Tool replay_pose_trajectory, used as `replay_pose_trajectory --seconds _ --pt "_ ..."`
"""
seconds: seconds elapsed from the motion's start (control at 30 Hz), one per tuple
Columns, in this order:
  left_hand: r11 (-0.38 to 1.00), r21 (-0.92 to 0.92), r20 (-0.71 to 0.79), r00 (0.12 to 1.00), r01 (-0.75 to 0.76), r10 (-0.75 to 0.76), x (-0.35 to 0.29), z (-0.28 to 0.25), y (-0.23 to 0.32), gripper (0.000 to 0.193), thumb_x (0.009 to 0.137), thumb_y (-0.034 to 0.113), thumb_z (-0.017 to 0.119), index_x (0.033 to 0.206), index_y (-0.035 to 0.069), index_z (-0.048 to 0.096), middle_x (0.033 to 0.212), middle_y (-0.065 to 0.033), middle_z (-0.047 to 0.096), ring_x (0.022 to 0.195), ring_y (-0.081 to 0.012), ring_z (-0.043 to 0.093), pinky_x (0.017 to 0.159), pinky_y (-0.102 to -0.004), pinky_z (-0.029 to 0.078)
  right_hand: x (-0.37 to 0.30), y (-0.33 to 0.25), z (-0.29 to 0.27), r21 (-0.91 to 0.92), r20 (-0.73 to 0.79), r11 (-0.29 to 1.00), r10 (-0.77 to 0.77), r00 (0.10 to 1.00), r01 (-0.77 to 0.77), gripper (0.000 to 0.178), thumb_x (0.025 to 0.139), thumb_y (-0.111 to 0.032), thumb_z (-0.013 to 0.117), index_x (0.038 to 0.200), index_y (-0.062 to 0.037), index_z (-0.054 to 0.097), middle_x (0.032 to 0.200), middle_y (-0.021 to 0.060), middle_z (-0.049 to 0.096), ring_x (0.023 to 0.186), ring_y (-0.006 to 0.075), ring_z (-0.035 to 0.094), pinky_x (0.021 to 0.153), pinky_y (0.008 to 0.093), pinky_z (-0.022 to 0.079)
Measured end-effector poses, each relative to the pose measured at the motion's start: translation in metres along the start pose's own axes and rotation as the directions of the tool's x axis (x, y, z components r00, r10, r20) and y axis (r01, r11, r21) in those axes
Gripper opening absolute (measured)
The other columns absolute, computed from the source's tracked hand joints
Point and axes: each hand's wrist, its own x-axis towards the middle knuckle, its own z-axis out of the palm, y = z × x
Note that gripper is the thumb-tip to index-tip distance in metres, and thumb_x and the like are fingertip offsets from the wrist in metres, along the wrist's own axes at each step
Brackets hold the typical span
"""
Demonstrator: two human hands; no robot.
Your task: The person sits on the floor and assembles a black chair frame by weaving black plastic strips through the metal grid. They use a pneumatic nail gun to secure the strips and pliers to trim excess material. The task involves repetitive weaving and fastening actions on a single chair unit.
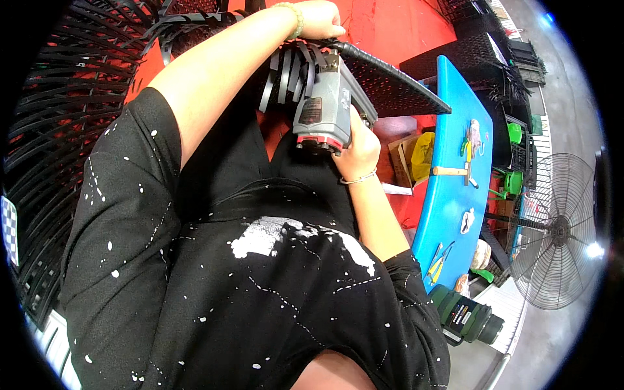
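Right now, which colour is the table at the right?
Bright blue table, seen best in the head view.

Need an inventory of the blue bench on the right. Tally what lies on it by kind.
On the blue bench:
Hammer, wooden handle: 1
Pliers, yellow-green grips: 1
Small white item, kind unclear: 1
Cluster of small tools at the far end: too jumbled to split, counted as 1
Total: 4
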Motion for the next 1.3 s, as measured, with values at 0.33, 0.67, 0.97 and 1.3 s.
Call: replay_pose_trajectory --seconds 0.33,0.67,0.97,1.3 --pt "0.989 -0.090 0.077 0.991 0.113 -0.107 -0.008 -0.006 0.010 0.038 0.094 0.029 0.054 0.076 0.002 0.074 0.063 -0.0133 0.067 0.047 -0.0240 0.062 0.054 -0.0397 0.052 -0.005 0.004 0.009 0.050 -0.012 0.999 0.000 1.000 0.001 0.072 0.076 -0.021 0.084 0.136 0.0040 0.055 0.097 0.0240 0.071 0.083 0.0382 0.072 0.073 0.0403 0.058" --pt "0.997 -0.056 0.035 0.998 0.045 -0.044 -0.006 -0.005 0.006 0.038 0.094 0.029 0.054 0.076 0.001 0.073 0.065 -0.0135 0.068 0.052 -0.0245 0.064 0.059 -0.0404 0.053 -0.003 0.003 0.013 0.099 -0.038 0.995 0.018 0.999 -0.014 0.067 0.078 -0.021 0.082 0.134 0.0032 0.057 0.100 0.0242 0.071 0.087 0.0379 0.073 0.075 0.0390 0.058" --pt "0.981 -0.099 0.052 0.986 0.164 -0.159 -0.016 -0.009 0.022 0.039 0.095 0.029 0.054 0.077 0.001 0.073 0.063 -0.0117 0.068 0.048 -0.0213 0.061 0.052 -0.0392 0.052 -0.008 0.005 0.017 0.100 -0.051 0.994 0.059 0.997 -0.053 0.059 0.079 -0.019 0.080 0.131 -0.0007 0.060 0.099 0.0216 0.072 0.087 0.0370 0.073 0.075 0.0386 0.058" --pt "0.943 -0.216 0.110 0.966 0.251 -0.232 -0.020 -0.016 0.030 0.039 0.097 0.030 0.054 0.078 0.003 0.074 0.061 -0.0090 0.066 0.042 -0.0169 0.055 0.044 -0.0354 0.047 -0.003 0.006 -0.020 0.188 0.006 0.976 0.109 0.994 -0.108 0.063 0.073 -0.007 0.078 0.133 0.0001 0.058 0.101 0.0216 0.072 0.085 0.0381 0.072 0.075 0.0403 0.058"
